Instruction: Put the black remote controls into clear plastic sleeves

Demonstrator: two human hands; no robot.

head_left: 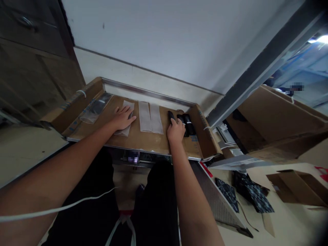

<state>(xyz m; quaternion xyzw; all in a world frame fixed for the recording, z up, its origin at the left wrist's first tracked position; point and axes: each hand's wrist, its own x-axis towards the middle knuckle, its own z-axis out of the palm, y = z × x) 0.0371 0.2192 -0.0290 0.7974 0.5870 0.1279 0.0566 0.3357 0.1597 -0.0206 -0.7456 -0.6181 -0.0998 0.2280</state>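
My left hand point(123, 118) lies flat with its fingers spread on a pale translucent plastic sleeve point(125, 131). Two more such sleeves point(150, 118) lie side by side between my hands. My right hand point(176, 130) is closed around the lower part of a slim black object point(171, 116), whose exact kind I cannot make out. Just right of that hand, two black objects with small white labels point(189, 123) lie next to each other. At the left end rests a clear plastic bag point(96, 108) with something dark inside or under it.
Brown cardboard point(159, 143) lines the work shelf, with raised cardboard sides point(206, 133) at both ends. A pale wall panel point(153, 41) stands behind it. To the right are a large cardboard box point(276, 119) and dark patterned packages point(253, 191) on the floor. A white cord point(77, 202) crosses my left arm.
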